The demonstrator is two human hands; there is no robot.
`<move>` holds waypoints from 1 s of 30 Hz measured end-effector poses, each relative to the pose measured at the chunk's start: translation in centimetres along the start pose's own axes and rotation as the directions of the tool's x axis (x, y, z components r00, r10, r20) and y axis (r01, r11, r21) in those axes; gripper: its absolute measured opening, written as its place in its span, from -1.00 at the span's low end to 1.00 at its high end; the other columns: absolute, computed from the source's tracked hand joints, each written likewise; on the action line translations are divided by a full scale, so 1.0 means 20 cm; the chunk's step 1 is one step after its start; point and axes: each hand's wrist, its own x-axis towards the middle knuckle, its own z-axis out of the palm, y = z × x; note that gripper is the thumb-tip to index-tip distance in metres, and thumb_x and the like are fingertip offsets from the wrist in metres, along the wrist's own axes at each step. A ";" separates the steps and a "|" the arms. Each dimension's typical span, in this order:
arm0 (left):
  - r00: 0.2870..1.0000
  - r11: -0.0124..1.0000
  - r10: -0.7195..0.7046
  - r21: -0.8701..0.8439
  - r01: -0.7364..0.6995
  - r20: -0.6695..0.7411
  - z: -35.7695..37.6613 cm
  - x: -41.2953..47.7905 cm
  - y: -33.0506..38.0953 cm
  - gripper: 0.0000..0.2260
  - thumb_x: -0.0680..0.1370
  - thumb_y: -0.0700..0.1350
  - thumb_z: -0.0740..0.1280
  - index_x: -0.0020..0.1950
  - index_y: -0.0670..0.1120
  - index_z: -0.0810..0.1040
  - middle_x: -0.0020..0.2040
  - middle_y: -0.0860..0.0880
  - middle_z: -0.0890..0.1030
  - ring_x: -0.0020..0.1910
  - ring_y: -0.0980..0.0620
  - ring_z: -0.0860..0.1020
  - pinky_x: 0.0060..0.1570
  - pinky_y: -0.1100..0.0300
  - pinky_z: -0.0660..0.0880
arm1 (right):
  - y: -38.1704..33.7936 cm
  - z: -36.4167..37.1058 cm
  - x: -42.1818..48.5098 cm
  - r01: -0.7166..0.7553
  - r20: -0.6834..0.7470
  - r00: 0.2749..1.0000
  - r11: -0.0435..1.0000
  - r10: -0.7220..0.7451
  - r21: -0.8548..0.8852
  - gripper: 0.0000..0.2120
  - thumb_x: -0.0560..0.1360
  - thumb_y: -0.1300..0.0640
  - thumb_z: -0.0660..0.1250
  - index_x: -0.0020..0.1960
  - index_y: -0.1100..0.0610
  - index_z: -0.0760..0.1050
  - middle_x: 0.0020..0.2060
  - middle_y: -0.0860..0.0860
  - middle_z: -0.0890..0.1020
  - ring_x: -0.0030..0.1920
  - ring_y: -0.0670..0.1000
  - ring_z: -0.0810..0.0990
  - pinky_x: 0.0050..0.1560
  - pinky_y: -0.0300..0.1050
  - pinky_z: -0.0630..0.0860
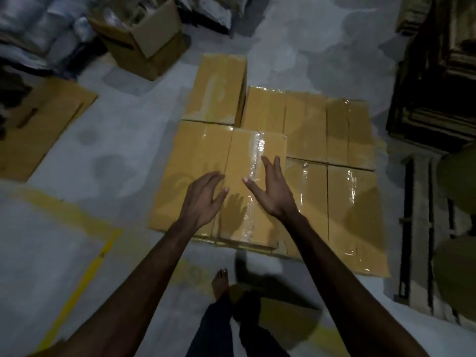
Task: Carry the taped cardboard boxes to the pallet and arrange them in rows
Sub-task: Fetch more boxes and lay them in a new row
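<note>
Several taped brown cardboard boxes lie packed together in rows on the floor ahead of me; the pallet under them is hidden. The nearest box (247,161), with a shiny tape strip down its middle, sits slightly higher than its neighbours. Both hands hover just above it with spread fingers: my left hand (203,199) over its left edge, my right hand (270,189) over the tape strip. Neither hand holds anything. Another box (216,91) stands taller at the back left of the group. A lower box (353,217) lies at the right front.
An open carton (144,45) stands at the back left beside wrapped bundles. A flattened cardboard sheet (43,124) lies on the floor at left. Dark stacked pallets (435,81) rise at right. Yellow floor lines (85,274) run at lower left. My bare foot (220,282) is below the boxes.
</note>
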 end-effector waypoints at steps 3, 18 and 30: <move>0.986 1.000 -0.021 -0.023 0.017 -0.166 -0.23 -0.23 0.13 -0.58 0.68 0.11 0.25 0.44 -0.08 0.55 0.44 -0.10 0.54 0.41 -0.10 0.49 0.39 0.00 0.41 | -0.25 -0.01 -0.12 0.067 0.067 0.995 0.998 -0.068 0.014 -0.18 0.57 -0.43 0.19 0.67 -0.09 0.02 0.68 0.00 -0.14 0.65 0.08 0.08 0.51 0.04 0.19; 0.374 0.641 -0.716 -0.342 0.687 -0.590 -0.71 -2.13 -0.29 -0.53 0.60 0.22 0.27 0.32 -0.08 0.62 0.40 -0.10 0.56 0.39 -0.12 0.52 0.35 -0.11 0.47 | -1.44 1.21 -0.97 0.594 0.684 0.546 0.799 -0.484 0.092 -0.29 0.58 -0.26 0.34 0.62 -0.01 0.23 0.67 0.12 0.02 0.63 0.12 0.14 0.49 0.08 0.26; -0.183 0.158 -0.827 -0.531 0.832 -0.532 -0.69 -3.54 -0.47 -0.52 0.60 0.16 0.25 0.40 -0.08 0.58 0.45 -0.12 0.52 0.33 -0.14 0.54 0.26 0.06 0.48 | -2.07 2.36 -2.15 0.792 0.878 -0.049 0.517 -0.477 0.325 -0.32 0.54 -0.22 0.42 0.57 -0.03 0.31 0.64 0.07 0.14 0.60 0.08 0.22 0.42 0.01 0.33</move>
